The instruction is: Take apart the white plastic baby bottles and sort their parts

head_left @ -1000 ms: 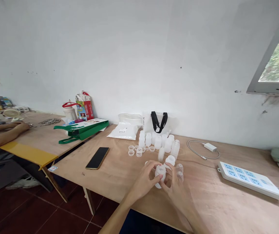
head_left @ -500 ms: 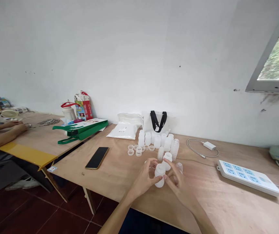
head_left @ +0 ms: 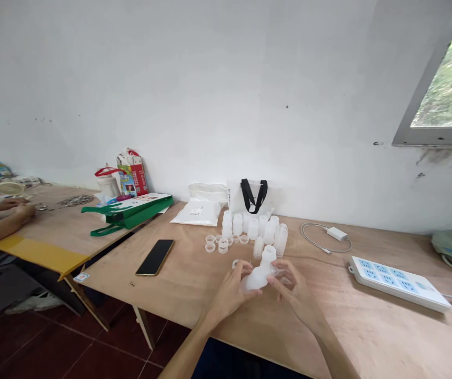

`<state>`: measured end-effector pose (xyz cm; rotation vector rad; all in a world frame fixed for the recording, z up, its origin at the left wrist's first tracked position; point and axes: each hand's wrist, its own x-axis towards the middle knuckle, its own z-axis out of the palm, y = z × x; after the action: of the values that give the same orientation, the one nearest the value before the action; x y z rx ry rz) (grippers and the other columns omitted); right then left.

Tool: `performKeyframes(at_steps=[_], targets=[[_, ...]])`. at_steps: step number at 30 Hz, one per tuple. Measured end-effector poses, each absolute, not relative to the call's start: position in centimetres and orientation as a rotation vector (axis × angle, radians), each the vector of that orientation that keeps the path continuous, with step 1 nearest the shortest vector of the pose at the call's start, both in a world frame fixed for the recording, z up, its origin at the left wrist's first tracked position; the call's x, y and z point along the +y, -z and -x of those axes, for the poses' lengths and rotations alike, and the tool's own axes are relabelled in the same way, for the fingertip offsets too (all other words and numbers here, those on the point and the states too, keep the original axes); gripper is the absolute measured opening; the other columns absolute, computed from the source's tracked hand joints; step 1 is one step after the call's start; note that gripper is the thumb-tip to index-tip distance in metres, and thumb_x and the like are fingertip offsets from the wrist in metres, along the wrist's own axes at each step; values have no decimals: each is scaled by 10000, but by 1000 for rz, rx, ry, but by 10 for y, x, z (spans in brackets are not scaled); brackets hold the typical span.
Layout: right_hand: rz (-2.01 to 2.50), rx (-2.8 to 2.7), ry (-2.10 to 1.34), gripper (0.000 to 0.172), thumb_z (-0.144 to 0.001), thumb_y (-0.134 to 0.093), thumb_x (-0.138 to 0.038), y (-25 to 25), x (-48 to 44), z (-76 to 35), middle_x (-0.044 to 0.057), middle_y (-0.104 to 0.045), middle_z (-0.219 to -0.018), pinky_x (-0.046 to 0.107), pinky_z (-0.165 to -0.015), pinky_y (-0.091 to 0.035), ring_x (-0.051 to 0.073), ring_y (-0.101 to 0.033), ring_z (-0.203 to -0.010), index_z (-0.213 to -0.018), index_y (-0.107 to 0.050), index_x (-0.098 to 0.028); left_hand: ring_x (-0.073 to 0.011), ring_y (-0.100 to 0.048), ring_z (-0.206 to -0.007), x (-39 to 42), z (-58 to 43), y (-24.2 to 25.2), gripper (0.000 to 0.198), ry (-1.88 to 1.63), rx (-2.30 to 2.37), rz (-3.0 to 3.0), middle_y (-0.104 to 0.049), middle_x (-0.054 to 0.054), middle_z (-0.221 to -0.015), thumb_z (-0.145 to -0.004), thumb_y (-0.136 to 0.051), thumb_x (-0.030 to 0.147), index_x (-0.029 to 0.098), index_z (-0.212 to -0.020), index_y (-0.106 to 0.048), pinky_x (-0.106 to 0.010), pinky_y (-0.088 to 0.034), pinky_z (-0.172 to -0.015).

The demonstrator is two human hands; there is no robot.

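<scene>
The left hand [head_left: 231, 291] holds a white plastic bottle [head_left: 255, 278] with its fingers wrapped on the fat part; the bottle lies tilted, with its neck pointing up and to the right. The right hand [head_left: 297, 292] is closed in a pinch on a clear plastic piece [head_left: 277, 271] right by the bottle's neck; I cannot tell if that piece is joined to the bottle. Both hands are up over the wooden desk [head_left: 340, 295], near its front edge, and the bottle is between them.

Just past the hands stands a bunch of white and clear bottles [head_left: 251, 229]; to the left of the bunch lie small plastic rings [head_left: 216, 243], and one more ring [head_left: 234, 263] sits by the left hand. A black phone [head_left: 154, 258] lies to the left; a white power strip [head_left: 399, 281] lies at the right end of the desk. A white charger [head_left: 336, 233] sits by the back edge; a bag of white stuff [head_left: 196, 213] and a white paper bag with black handles [head_left: 249, 193] lean on the wall. Another person's hands [head_left: 20, 208] rest on the next table [head_left: 71, 231].
</scene>
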<state>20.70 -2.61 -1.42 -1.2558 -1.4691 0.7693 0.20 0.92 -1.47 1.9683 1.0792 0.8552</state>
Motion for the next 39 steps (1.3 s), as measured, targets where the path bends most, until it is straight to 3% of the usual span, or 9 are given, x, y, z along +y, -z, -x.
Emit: performKeyframes(at_steps=[6, 15, 19, 23, 26, 29, 33, 36, 39], targets=[[1077, -1550, -1047, 439, -845, -706, -516, -8, -34, -226, 71, -686, -1215, 422, -985, -537, 254, -660, -1087, -1217, -659, -288, -243, -623, -1030, 5, 11, -6, 431, -891, 970, -2093, -676, -40, -1126, -768, -797, 423, 241, -1126, -643, -328, -463, -895], [1105, -1569, -1013, 462, -815, -723, -535, -7, -37, -227, 49, -671, -1292, 393, -976, -541, 231, -682, -1046, -1218, -676, -315, -246, -619, -1088, 7, 16, -10, 454, -918, 843, -1823, -660, -58, -1187, -802, -772, 434, 245, -1204, -677, -317, -487, -909], [1255, -1534, -904, 435, -826, -654, -636, 2, -32, -219, 48, -757, -887, 320, -767, -565, 210, -710, -796, -981, -747, -241, -256, -625, -1090, 0, 13, -18, 443, -928, 875, -1886, -676, -47, -1199, -763, -811, 404, 241, -1153, -677, -325, -481, -920], [1495, -1544, -775, 710, -951, -344, -705, 9, -29, -217, 26, -568, -466, 285, -558, -460, 147, -553, -468, -507, -585, -207, -256, -620, -1115, -4, 11, -24, 426, -894, 886, -2059, -692, -23, -1201, -775, -799, 400, 275, -1165, -682, -349, -451, -991], [1386, -1570, -804, 560, -936, -420, -686, 5, -32, -222, 49, -705, -765, 271, -557, -473, 177, -634, -641, -925, -731, -221, -256, -630, -1112, -2, 14, -26, 431, -895, 923, -2065, -694, -19, -1213, -785, -780, 433, 284, -1177, -677, -347, -458, -991], [1252, -1641, -918, 576, -840, -632, -633, -3, -37, -226, 70, -684, -1149, 264, -557, -504, 207, -668, -850, -1316, -602, -310, -260, -627, -1123, -1, 18, -28, 434, -895, 921, -2051, -692, -25, -1216, -788, -776, 447, 284, -1178, -676, -346, -460, -997], [1303, -1649, -946, 470, -878, -567, -656, -3, -38, -222, 36, -680, -814, 267, -532, -470, 165, -604, -648, -1042, -725, -246, -253, -626, -1099, -4, 19, -32, 423, -891, 869, -2082, -697, -23, -1168, -781, -788, 446, 277, -1155, -687, -337, -465, -972], [1379, -1623, -898, 599, -946, -400, -688, 1, -36, -218, 20, -589, -626, 267, -530, -445, 145, -539, -570, -775, -705, -201, -253, -615, -1119, -7, 18, -32, 415, -872, 869, -2103, -694, -11, -1177, -780, -790, 438, 287, -1153, -691, -338, -445, -995], [1281, -1614, -985, 488, -901, -536, -661, 2, -36, -220, 26, -640, -811, 254, -529, -469, 163, -587, -674, -1118, -677, -247, -250, -617, -1120, -6, 17, -30, 426, -885, 899, -2053, -689, -11, -1199, -797, -779, 421, 289, -1188, -673, -338, -452, -991]])
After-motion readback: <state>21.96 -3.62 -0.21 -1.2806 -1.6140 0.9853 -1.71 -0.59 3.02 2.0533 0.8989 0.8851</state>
